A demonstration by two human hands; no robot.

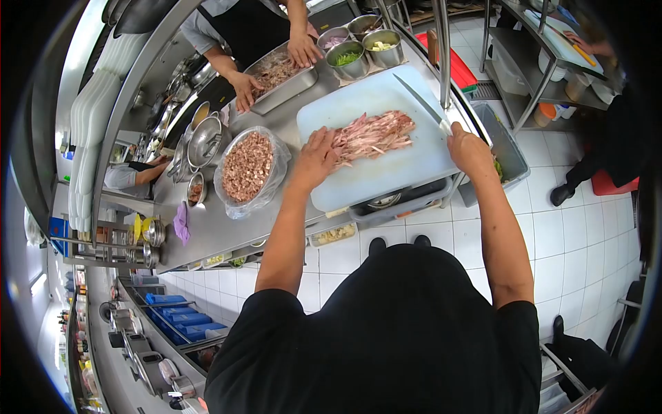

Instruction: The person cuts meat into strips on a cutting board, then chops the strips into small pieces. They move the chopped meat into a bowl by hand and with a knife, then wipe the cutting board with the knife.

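White tiles (579, 238) cover the kitchen floor around a stainless-steel worktable (210, 238), where a pale cutting board (358, 183) holds a pile of thin-cut meat strips (376, 134) across its middle. The left hand (315, 160) lies over the left end of the pile, fingers resting on the strips rather than clenched. The right hand (470, 149) is closed around the handle of a knife (419, 98), whose blade lies along the board's far right side, beyond the strips.

Left of the board, a bowl lined with clear plastic (281, 169) is filled with diced meat (245, 167); near it, a small metal bowl (201, 200) contains something reddish-brown. A co-worker's hands (301, 50) are in a rectangular metal tray (288, 91) of meat. Behind the board, one metal pot (354, 72) contains chopped greens, another (388, 59) pale yellow pieces.
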